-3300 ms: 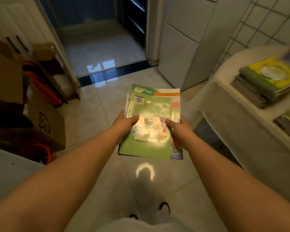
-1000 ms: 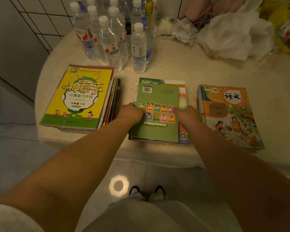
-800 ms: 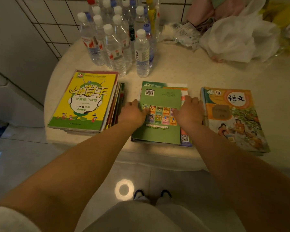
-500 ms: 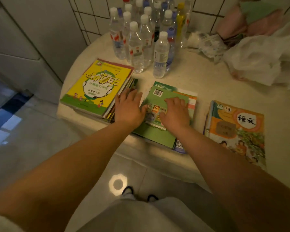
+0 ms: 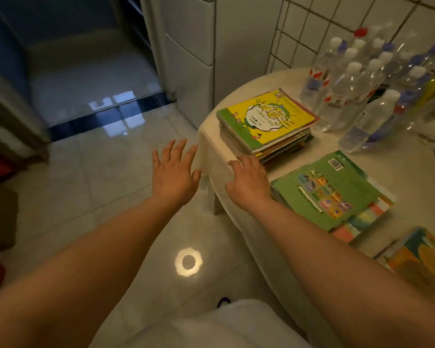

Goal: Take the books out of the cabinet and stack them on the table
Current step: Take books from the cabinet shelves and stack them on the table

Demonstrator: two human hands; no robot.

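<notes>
Both hands empty: my left hand (image 5: 173, 172) hangs over the tiled floor (image 5: 106, 177) just off the table's edge, fingers spread and straight, holding nothing, while my right hand (image 5: 249, 182) is over the rim of the round white table (image 5: 211, 136), fingers loosely extended and grasping nothing; I cannot tell whether its palm touches the tabletop. Just beside the right hand lies the green-covered pile of books (image 5: 337, 192), flat on the table, back cover up with a barcode near its far corner. Beyond the right fingertips sits a taller stack of books (image 5: 266, 124) topped by a yellow-and-green cover, square to the table's near edge. A third book with an orange cover (image 5: 417, 262) lies at the lower right, partly cut off by the frame. A cluster of clear water bottles (image 5: 362, 89) with white, red and blue caps stands behind the stacks against the tiled wall (image 5: 324, 23). To the left, a doorway (image 5: 91, 71) opens beyond a dark threshold strip, and a ring of light reflects off the floor between my forearms.
</notes>
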